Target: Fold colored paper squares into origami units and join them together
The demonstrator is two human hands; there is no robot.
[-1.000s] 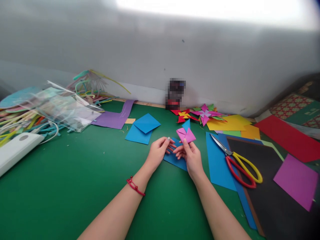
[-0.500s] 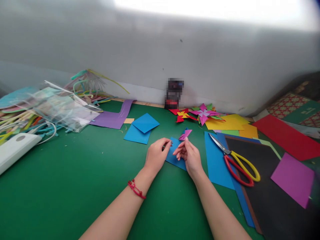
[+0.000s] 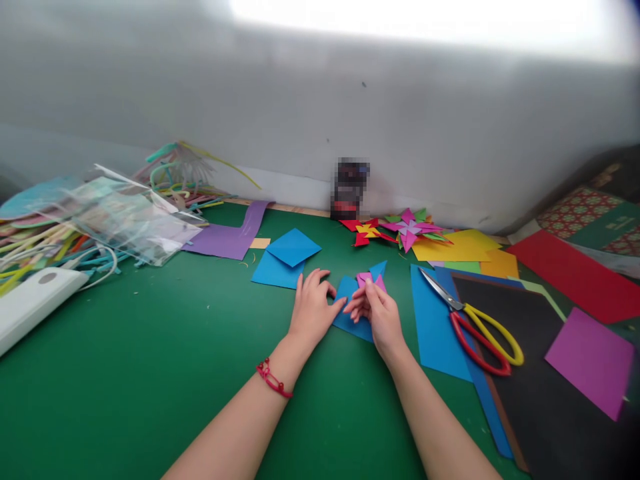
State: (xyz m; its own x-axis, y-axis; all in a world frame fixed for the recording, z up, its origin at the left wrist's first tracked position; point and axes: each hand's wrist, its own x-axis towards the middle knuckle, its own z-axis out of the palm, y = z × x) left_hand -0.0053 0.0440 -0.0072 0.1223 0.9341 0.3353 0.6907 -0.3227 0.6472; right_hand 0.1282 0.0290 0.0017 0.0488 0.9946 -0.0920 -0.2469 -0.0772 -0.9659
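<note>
Folded paper sits pinched between thumb and fingers of the right hand, near the blue sheet. The left hand, loosely spread beside that sheet, grips nothing visible. It's probably light, easily creased, best held by its layered edge.

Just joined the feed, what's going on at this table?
A person's right hand pinches a folded pink-and-blue paper piece near a blue sheet on the green table. The left hand is open at that sheet's left edge, holding nothing visible. Scissors lie to the right; a red-and-yellow paper star sits by the wall.
</note>
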